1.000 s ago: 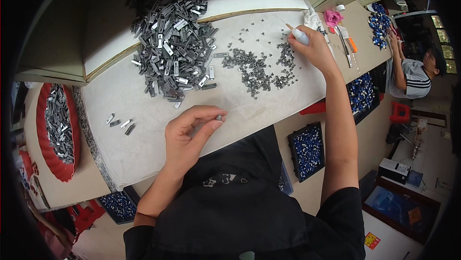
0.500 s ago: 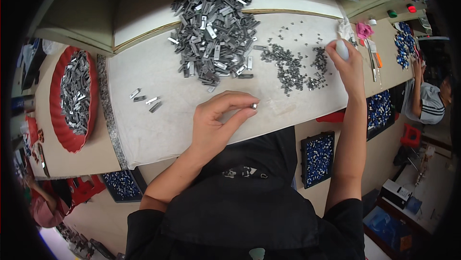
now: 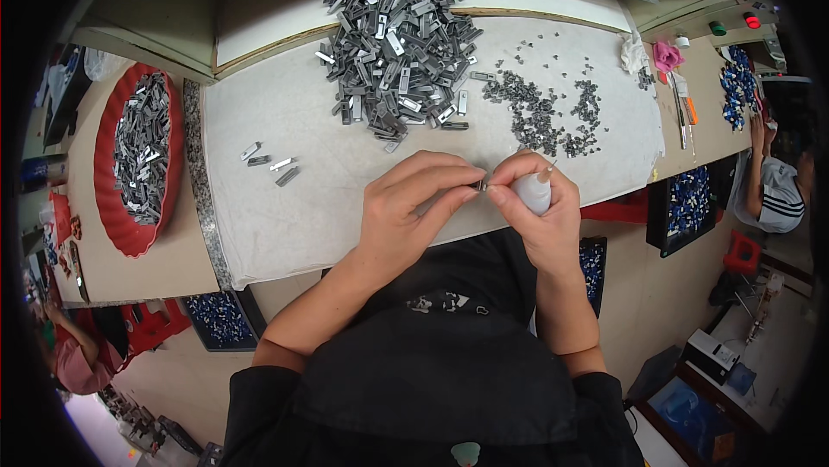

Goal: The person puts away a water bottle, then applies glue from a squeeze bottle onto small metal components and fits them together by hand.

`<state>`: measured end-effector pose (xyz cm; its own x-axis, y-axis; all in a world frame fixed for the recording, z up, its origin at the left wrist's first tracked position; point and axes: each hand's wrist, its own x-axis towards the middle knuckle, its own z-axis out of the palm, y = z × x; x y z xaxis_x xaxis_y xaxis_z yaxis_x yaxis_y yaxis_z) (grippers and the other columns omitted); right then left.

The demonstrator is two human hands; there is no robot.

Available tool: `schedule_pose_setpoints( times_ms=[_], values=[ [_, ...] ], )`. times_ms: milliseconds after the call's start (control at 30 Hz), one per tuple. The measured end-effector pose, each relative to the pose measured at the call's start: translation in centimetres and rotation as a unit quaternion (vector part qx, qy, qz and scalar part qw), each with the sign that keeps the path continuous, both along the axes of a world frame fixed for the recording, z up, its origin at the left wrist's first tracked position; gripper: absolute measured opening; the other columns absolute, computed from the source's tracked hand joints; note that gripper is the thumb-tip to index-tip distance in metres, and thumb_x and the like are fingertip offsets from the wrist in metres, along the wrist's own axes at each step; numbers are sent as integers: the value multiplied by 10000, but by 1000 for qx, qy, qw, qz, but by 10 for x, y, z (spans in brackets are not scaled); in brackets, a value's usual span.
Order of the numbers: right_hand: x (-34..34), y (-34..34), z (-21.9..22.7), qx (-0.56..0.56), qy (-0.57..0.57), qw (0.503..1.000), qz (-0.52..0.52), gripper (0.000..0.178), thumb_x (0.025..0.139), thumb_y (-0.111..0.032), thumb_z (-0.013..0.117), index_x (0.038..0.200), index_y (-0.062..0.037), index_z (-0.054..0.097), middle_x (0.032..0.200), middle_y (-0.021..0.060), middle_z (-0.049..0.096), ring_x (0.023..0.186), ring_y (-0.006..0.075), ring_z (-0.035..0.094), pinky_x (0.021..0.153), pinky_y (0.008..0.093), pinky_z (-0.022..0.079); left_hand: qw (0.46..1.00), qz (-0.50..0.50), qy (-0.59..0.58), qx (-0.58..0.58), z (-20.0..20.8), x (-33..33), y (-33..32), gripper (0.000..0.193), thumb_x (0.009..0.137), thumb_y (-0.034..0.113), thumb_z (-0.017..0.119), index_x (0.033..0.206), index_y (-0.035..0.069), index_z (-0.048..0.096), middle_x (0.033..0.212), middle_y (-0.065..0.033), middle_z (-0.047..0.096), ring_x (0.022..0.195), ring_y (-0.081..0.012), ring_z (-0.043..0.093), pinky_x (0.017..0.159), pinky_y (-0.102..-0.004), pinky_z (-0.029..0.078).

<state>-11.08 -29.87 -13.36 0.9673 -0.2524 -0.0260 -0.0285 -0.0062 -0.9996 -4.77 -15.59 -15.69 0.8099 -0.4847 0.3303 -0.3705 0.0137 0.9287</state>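
My left hand (image 3: 401,208) pinches a small metal casing (image 3: 481,186) between thumb and fingertips, over the front part of the white-covered table. Tucked in the curled fingers of my right hand (image 3: 553,230) is a white squeeze bottle (image 3: 533,194) with a thin nozzle pointing up and away. The right thumb and index tip meet at the casing's right end; whether they hold a tiny part there is too small to tell. Beyond my hands lie a heap of grey metal casings (image 3: 401,57) and, to its right, scattered tiny dark metal parts (image 3: 534,122).
Several loose casings (image 3: 286,175) lie left of the heap. A red scalloped basin (image 3: 108,182) full of casings stands on the left. Tweezers, an orange-handled tool (image 3: 691,110) and a pink cloth (image 3: 667,56) lie at the right. Black trays (image 3: 658,217) of blue and white parts sit lower down.
My right hand has come from the tiny parts on the right, with the bottle, to meet my left hand at the casing. The left hand still pinches the casing.
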Motion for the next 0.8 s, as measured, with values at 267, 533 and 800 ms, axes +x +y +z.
schedule_pose_setpoints(
  times_ms=[267,533,800],
  values=[
    [0,2,-2,-36,-16,999,-20,49,742,5,604,770,-11,568,735,11,552,668,58,488,601,193,375,1000,-6,-14,-13,-4,1,-1,179,688,-5,643,862,37,634,823,-83,602,705,-174,594,594,-252,476],
    [-1,3,3,-127,-5,992,-28,64,715,5,622,758,-11,577,715,47,561,651,95,517,592,210,393,1000,5,-22,-5,-4,-1,-1,184,670,-17,645,848,28,640,795,-78,600,656,-176,588,557,-255,467],
    [-1,9,3,-159,24,986,-40,77,706,-8,636,753,-6,575,706,57,561,639,113,525,584,223,402,998,15,-56,14,-7,-1,0,196,660,-24,638,850,22,639,781,-79,598,635,-176,583,540,-255,460]
  ],
)
